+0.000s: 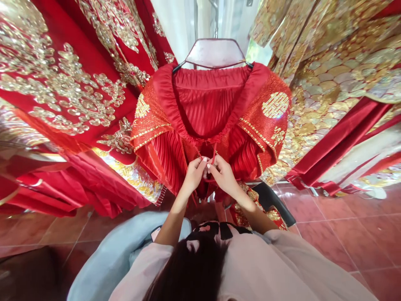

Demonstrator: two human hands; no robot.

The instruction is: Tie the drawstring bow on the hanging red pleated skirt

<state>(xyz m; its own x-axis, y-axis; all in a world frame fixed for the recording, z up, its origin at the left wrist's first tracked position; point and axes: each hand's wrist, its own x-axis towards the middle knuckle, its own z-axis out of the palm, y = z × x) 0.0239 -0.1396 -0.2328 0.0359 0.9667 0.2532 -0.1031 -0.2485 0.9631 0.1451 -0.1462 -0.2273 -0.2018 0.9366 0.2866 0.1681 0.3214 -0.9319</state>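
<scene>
In front of me a red pleated skirt with glittering panels and gold emblems (pixel 213 108) hangs by its gathered waistband from a dark wire hanger (pixel 216 67). Two thin red drawstrings (pixel 214 152) come out of the front of the waistband. My left hand (pixel 196 169) is closed in a pinch on a drawstring, just below the waistband. Close beside it, fingertips almost meeting, my right hand (pixel 221 171) also pinches the drawstring. The crossing of the strings is partly hidden behind my fingers.
Red garments with crystal beading (pixel 78 88) hang close on the left. Gold sequined garments (pixel 335 83) and red velvet bands (pixel 328 146) hang on the right. Below are a black padded edge (pixel 275 205), a light blue rounded thing (pixel 109 251) and red floor tiles (pixel 344 234).
</scene>
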